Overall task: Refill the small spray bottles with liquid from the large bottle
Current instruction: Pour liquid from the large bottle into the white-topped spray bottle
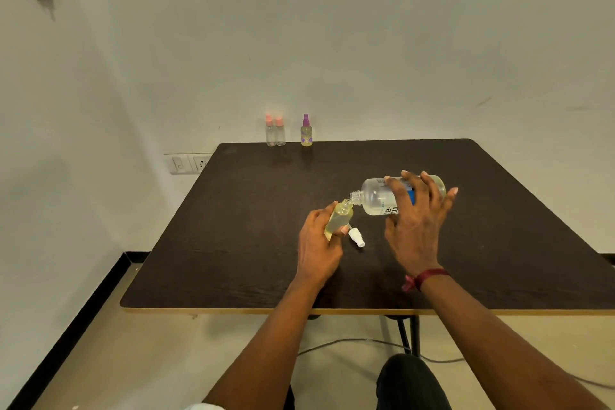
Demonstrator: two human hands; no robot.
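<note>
My right hand (416,220) grips the large clear bottle (376,196), tipped on its side with its open neck pointing left. That neck touches the mouth of a small uncapped spray bottle (339,218) of yellowish liquid, which my left hand (317,243) holds tilted toward it. A white spray cap (356,238) lies on the dark table (249,243) between my hands. At the table's far edge stand two clear small bottles with pink caps (275,131) and one yellowish bottle with a purple cap (306,131).
The table stands against a white wall, its front edge near my knees. A wall socket (189,163) sits left of the table's far corner. A cable (366,341) runs over the floor under the table.
</note>
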